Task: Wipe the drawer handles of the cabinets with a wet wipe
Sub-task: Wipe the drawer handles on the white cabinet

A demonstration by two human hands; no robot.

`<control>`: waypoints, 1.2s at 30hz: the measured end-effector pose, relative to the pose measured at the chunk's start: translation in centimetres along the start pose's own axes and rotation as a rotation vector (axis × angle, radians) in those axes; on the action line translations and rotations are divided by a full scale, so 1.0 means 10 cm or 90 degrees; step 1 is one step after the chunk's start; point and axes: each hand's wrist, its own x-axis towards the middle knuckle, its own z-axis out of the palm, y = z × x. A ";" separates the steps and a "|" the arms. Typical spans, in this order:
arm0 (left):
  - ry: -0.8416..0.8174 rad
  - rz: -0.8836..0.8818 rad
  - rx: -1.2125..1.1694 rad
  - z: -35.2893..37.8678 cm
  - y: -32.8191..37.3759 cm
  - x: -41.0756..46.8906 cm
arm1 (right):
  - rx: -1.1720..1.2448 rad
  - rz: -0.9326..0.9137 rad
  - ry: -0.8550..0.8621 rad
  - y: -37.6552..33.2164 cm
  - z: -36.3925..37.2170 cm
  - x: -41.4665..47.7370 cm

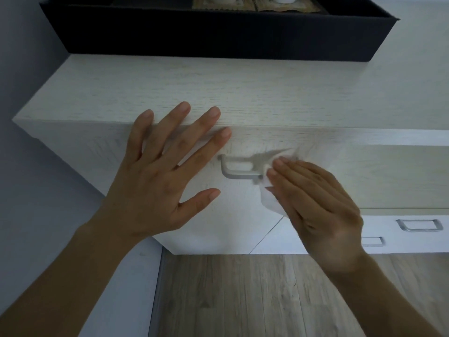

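Wet wipe [272, 203]: white, crumpled, pressed under the fingers of my right hand [315, 205] against the right end of the top drawer handle [239, 175]. One part of the wipe shows below and left of my fingertips; another, blurred, rises above them onto the drawer front. My right hand is closed flat over the wipe, fingers together and pointing up-left; the thumb is hidden, so I cannot tell how it bears on the wipe.

Handle: a silver bar with 2 short legs, fixed near the top of the pale wood drawer front [218, 215]. Its long axis runs horizontally, left to right across the view; the left leg and most of the bar are bare, the right end is covered by the wipe.

My left hand [165, 171] is open, fingers spread, holding nothing; its fingertips lie at the front edge of the cabinet top [218, 88], just left of the handle. Whether the palm touches the drawer front cannot be told.

2 further silver handles, [419, 225] and [373, 241], sit on white drawers at lower right, well apart from the wipe. A black tray [194, 37] stands at the back of the cabinet top. Wood-look floor [243, 295] lies below.
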 end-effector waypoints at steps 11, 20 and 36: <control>-0.002 0.002 -0.013 0.00 0.00 0.00 | 0.002 0.085 0.042 -0.05 0.09 0.07; 0.000 0.003 -0.015 0.01 0.01 0.01 | 0.031 0.097 0.047 -0.24 0.35 0.23; -0.007 -0.011 -0.016 -0.01 0.02 0.01 | -0.056 0.145 0.066 -0.13 0.17 0.11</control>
